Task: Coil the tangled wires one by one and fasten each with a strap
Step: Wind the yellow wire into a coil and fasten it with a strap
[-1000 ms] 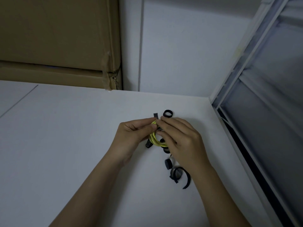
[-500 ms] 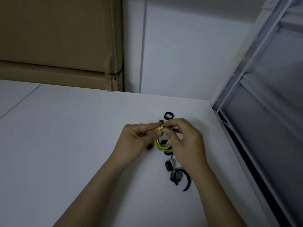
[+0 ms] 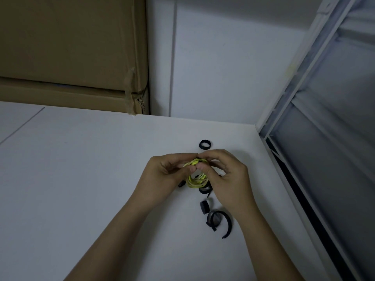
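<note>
1. Yellow wire coil [image 3: 196, 178]: small bundle of several loops, held just above the white counter [image 3: 81, 179] btwn both hands, right of centre.
2. Left hand [image 3: 162, 179]: fingers curled, thumb and forefinger pinching the coil's upper-left part; palm faces right.
3. Right hand [image 3: 227, 179]: fingers curled over the coil's top and right side, thumb tip meeting the left thumb at the coil's top. A dark bit shows at the pinch point; cannot tell if it's a strap.
4. Black strap end [image 3: 181, 183]: pokes out under the left hand, beside the coil's lower left.
5. Closed strap ring [image 3: 205, 144]: black, on counter just beyond the fingertips, apart from them.
6. Curled strap [image 3: 205, 189]: black, partly hidden under coil and right hand.
7. Rolled strap [image 3: 204, 206]: small black roll, on edge, near the right wrist.
8. Open strap [image 3: 227, 224]: black, C-shaped arc around a greyish roll [image 3: 213, 219], nearest the viewer.
9. Cardboard boxes [image 3: 71, 57]: stacked, back left, against white wall.
10. Window frame [image 3: 304, 88]: white, along counter's right side.
</note>
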`<action>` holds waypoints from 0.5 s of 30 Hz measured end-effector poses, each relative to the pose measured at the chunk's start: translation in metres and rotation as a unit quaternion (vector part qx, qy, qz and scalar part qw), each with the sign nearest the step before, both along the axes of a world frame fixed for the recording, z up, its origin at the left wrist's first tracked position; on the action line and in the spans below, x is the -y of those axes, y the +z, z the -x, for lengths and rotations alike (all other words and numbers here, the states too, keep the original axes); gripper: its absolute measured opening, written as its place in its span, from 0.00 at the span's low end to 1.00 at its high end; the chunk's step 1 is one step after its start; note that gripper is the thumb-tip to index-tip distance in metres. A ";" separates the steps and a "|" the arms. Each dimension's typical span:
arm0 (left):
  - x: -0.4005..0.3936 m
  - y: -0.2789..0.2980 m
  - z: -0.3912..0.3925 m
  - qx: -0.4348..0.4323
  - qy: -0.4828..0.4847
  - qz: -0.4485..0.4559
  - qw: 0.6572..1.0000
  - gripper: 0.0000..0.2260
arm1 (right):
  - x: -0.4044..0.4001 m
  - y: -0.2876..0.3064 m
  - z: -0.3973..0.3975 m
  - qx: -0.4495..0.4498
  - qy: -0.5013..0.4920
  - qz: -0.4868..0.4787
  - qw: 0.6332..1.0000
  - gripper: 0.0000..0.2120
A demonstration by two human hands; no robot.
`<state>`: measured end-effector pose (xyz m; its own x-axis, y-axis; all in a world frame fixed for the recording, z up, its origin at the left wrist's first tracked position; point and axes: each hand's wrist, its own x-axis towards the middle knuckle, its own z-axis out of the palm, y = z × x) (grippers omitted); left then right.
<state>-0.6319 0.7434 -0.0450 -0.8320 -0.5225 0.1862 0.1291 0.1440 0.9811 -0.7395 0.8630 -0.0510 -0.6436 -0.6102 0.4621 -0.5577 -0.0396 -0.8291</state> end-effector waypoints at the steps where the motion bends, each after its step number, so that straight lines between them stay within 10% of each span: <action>1: 0.000 0.000 0.000 -0.001 0.004 -0.001 1.000 0.11 | 0.000 0.001 0.000 0.019 0.008 0.005 1.000 0.07; 10: 0.001 -0.001 0.002 -0.012 0.021 -0.008 1.000 0.08 | 0.000 0.001 -0.005 0.060 -0.005 0.026 0.998 0.09; 15: -0.001 -0.002 0.003 -0.018 0.038 -0.015 0.999 0.10 | 0.003 -0.010 0.001 -0.214 -0.053 -0.014 0.975 0.06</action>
